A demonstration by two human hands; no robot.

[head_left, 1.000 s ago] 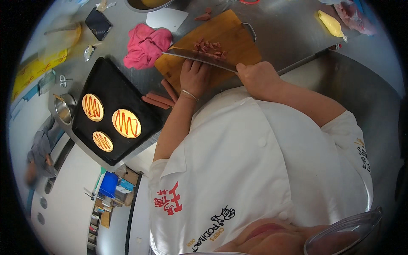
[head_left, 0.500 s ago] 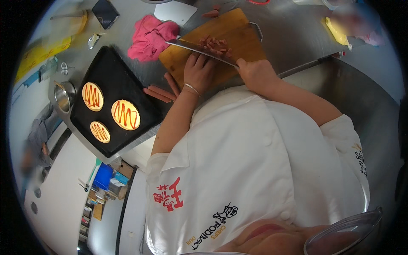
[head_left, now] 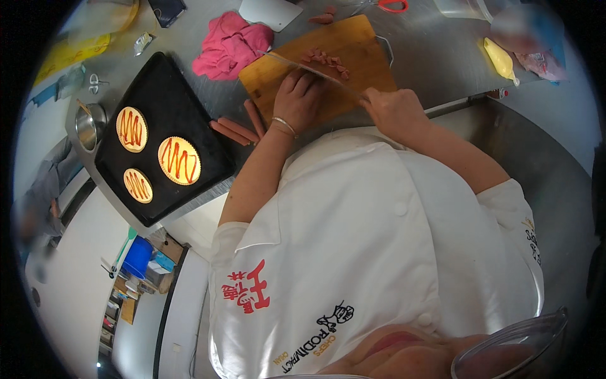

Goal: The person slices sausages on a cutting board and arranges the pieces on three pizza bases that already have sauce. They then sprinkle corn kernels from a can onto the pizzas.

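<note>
My right hand (head_left: 398, 114) is closed round the handle of a long kitchen knife (head_left: 309, 71). Its blade slants over a wooden cutting board (head_left: 363, 44). My left hand (head_left: 297, 100) rests on the board just on the near side of the blade, fingers bent and pressed together; whatever lies under them is hidden. Beyond the blade is a small heap of chopped pink sausage pieces (head_left: 327, 61). Several uncut sausages (head_left: 233, 131) lie by the board's near left corner, next to my left wrist.
On the left, a black baking tray (head_left: 161, 88) bears three round crusts (head_left: 179, 161) with red zigzag sauce. A pink cloth (head_left: 230, 47) touches the board's left side. Farther out are red-handled scissors (head_left: 392, 6), a yellow piping bag (head_left: 500, 62) and a metal bowl (head_left: 90, 126).
The knife blade has tilted and now shows a thinner edge. Both hands stay almost in place, while the whole view has shifted slightly.
</note>
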